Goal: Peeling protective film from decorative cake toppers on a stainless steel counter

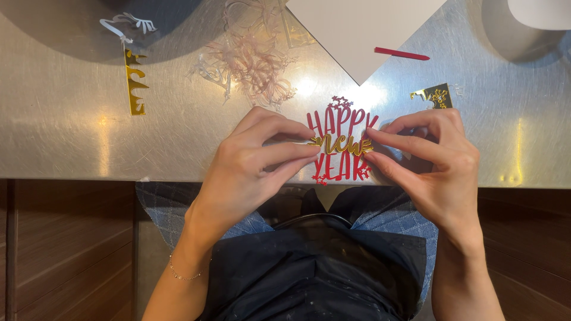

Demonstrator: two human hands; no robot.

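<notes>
Steel worktop (71, 148), near edge: both hands' fingers (297, 148) pinching gold script piece (342, 144) onto red cutout lettering (340, 148) — thin, light, likely brittle; hold by the ends.

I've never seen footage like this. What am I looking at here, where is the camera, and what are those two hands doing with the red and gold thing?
There is no machine here: these are a person's two bare hands, filmed by one camera worn on the head and looking straight down. That is why you see the lap and dark apron at the bottom.

The surface is a brushed metal table. The left hand and the right hand both pinch a small gold cut-out word at its ends, holding it across the middle of a red cut-out lettering piece that lies at the table's near edge.

Around them lie a gold offcut strip, a pile of thin clear and pinkish scraps, a white sheet, a red stick and a small gold corner piece.
</notes>
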